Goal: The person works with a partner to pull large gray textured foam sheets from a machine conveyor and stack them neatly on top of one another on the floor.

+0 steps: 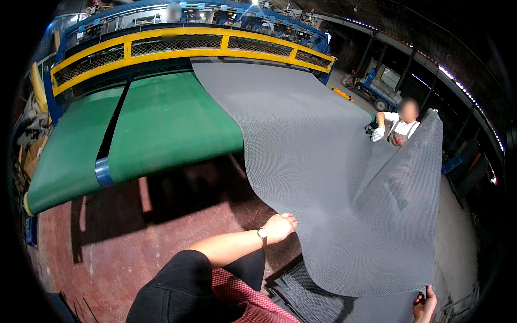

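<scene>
A wide grey sheet with a fine textured surface runs off the machine's green conveyor belt and sags toward me. My left hand, with a watch on the wrist, is closed on the sheet's left edge. At the near right corner, my right hand pinches the same sheet, only partly in view. Across from me a co-worker in white gloves lifts the far right side, which rises in a tall fold. Beneath the sheet's near end lies a stack of similar grey sheets, partly covered.
A yellow guard rail with mesh spans the blue-framed machine behind the belt. A dark gap splits the belt at left. Reddish floor lies below. Piled materials stand at far left, a blue cart at far right.
</scene>
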### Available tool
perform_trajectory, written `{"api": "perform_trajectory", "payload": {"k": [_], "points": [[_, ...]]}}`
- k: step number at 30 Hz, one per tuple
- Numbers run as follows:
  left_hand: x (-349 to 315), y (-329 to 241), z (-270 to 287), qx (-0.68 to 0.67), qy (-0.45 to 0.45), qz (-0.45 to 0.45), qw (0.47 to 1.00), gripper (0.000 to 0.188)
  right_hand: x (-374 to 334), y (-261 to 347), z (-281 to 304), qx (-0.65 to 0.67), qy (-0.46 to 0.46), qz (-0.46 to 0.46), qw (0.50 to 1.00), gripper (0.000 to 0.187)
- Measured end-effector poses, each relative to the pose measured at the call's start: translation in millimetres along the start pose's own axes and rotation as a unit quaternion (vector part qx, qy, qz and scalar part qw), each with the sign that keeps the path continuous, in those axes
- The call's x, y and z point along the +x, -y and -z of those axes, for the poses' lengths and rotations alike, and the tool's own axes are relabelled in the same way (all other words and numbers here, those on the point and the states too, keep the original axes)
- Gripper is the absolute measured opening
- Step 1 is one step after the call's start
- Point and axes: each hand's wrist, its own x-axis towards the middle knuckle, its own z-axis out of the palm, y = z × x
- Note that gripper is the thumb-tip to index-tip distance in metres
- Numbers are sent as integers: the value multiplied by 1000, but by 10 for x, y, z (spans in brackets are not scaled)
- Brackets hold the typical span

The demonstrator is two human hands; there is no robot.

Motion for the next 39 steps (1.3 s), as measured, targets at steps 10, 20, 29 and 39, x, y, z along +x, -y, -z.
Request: {"api": "perform_trajectory", "payload": {"k": [10,20,29,39], "points": [[22,-51,-122,-36,36,1,999,21,-43,295,-115,25,0,21,999,22],[33,-111,-170,-17,-89,-42,995,13,60,355,-79,31,-35,20,999,21],[49,-113,-250,-10,-33,-4,999,15,1109,1123,-885,-122,39,-23,991,31],[111,145,968,-344,-335,86,873,12,-3224,2260,-6426,-133,561,591,564,40]]}}
